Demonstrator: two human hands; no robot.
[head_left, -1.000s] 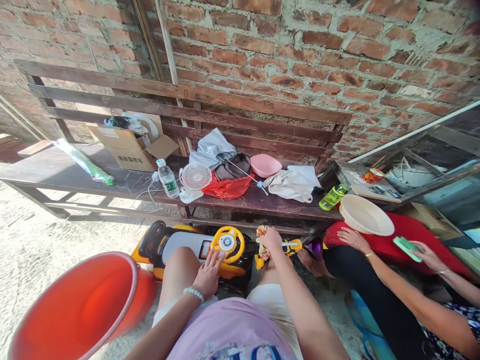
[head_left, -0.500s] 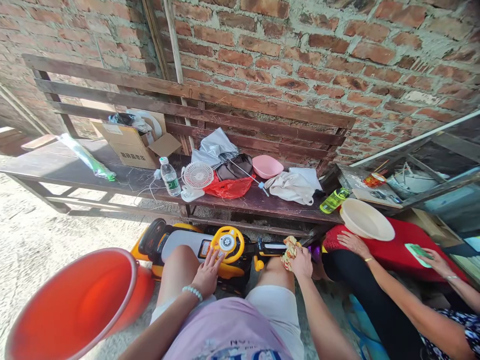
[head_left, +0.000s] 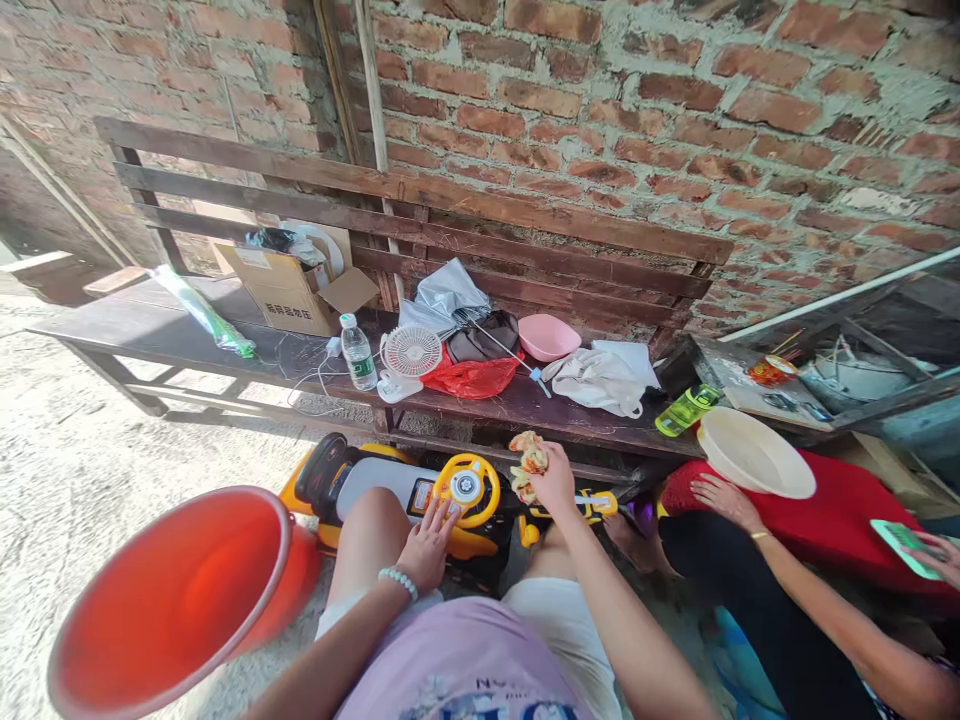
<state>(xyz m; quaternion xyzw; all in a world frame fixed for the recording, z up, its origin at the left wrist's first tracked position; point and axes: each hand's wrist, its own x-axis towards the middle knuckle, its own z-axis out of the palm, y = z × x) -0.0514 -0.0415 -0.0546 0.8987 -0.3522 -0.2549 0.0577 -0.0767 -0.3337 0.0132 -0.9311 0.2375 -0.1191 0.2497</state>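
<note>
A seated person holds a yellow and black plastic ride-on toy car (head_left: pixel 390 490) with one hand and lifts a rag just above it with the other.

The left hand (head_left: pixel 429 545) lies flat, fingers spread, on the near rim of the round yellow steering wheel (head_left: pixel 467 487). The right hand (head_left: pixel 553 478) is clenched around a crumpled orange and cream patterned cloth (head_left: pixel 527 462), raised just right of the wheel and above the car's front end. The car lies crosswise before the knees, its long axis running left to right under the dark wooden slatted bench (head_left: pixel 480 400). An orange plastic basin (head_left: pixel 172 600) sits at left; another person's hand (head_left: pixel 718 492) rests nearby at right.
</note>
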